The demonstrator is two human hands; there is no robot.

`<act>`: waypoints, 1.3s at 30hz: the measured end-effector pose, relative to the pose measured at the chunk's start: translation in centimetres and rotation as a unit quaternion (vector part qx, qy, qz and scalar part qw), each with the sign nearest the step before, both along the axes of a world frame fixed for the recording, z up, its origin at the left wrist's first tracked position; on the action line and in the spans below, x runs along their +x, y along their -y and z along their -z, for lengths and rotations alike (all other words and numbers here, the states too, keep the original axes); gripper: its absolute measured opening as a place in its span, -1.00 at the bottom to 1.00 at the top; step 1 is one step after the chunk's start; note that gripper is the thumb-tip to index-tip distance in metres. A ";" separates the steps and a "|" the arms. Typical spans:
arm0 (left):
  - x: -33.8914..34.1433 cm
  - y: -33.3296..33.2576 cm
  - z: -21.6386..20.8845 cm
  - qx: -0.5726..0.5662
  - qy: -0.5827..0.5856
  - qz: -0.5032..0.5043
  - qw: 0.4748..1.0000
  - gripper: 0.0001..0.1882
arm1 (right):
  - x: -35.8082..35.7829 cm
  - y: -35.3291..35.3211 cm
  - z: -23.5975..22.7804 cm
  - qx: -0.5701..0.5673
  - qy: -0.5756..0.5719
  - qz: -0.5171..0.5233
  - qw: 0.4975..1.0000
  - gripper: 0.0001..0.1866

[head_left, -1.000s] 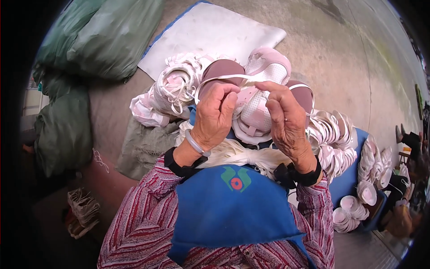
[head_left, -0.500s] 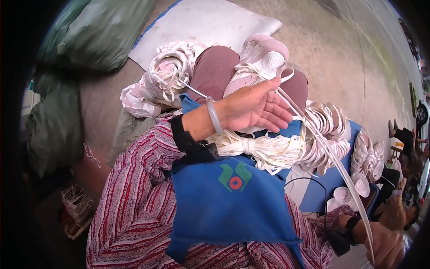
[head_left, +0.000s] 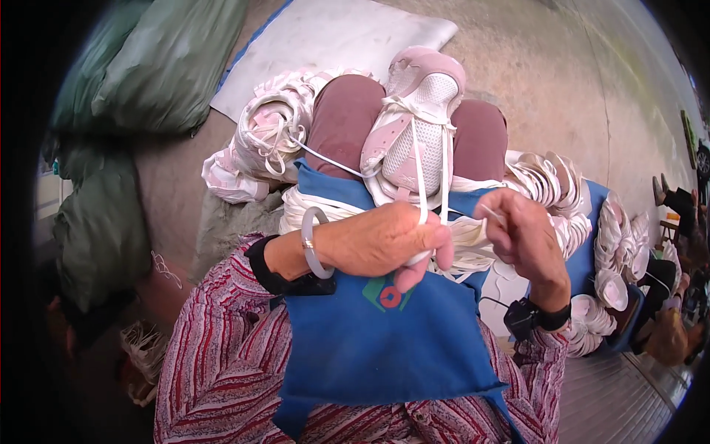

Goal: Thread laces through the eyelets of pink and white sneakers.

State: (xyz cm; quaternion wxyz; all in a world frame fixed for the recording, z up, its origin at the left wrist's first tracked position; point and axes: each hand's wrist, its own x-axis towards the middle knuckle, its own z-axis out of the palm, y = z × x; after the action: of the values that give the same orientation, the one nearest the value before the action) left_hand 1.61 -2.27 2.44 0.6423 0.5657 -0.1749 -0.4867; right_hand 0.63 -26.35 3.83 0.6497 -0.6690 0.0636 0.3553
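Note:
A pink and white shoe (head_left: 421,140) sits between my knees, threaded with a white shoelace (head_left: 418,166) whose two strands run down toward me. My left hand (head_left: 381,240) is closed round the strands just below the shoe, with lace passing across its fingers. To its right, my right hand (head_left: 521,233) is raised with curled fingers, pinching a thin white piece of the lace. A bundle of white laces (head_left: 470,255) lies on my lap behind both hands, partly hidden by them. A blue apron (head_left: 392,340) covers my lap.
More pink and white shoes (head_left: 270,129) are piled at my left knee. Stacked shoe parts (head_left: 547,185) stand at the right on a blue surface. Big green sacks (head_left: 166,66) fill the far left; a white sheet (head_left: 333,41) lies ahead. Another person (head_left: 669,325) sits far right.
My right hand has come back from the far lower right to beside the left. My left hand, open before, has closed round the lace. The long strands no longer stretch out to the right.

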 end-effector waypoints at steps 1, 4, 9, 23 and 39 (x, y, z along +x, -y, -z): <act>-0.1 0.8 -1.3 -0.010 0.016 0.078 0.997 -0.47 | 0.5 -0.9 0.4 0.009 -0.053 -0.003 0.999 -0.47; -2.4 3.7 -0.3 -0.076 0.120 0.168 0.976 -0.50 | 1.0 -3.5 2.4 0.070 -0.082 0.011 0.994 -0.52; -2.3 5.8 2.3 -0.045 0.088 0.294 0.951 -0.60 | 1.6 -4.2 4.1 0.178 -0.101 0.070 0.976 -0.68; 6.6 -1.5 0.3 0.267 0.122 -0.083 0.952 -0.57 | 2.5 -3.8 2.5 0.048 0.157 -0.255 0.953 -0.71; 4.3 -1.0 1.7 0.062 -0.098 -0.224 0.968 -0.72 | 3.0 -2.5 2.7 -0.125 0.261 -0.012 0.957 -0.79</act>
State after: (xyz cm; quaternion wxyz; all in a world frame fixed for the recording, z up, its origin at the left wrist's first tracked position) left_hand 5.88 -1.25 0.77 0.7127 0.5787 0.0507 -0.3931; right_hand 3.67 -23.90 1.12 0.5509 -0.8148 -0.0724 0.1655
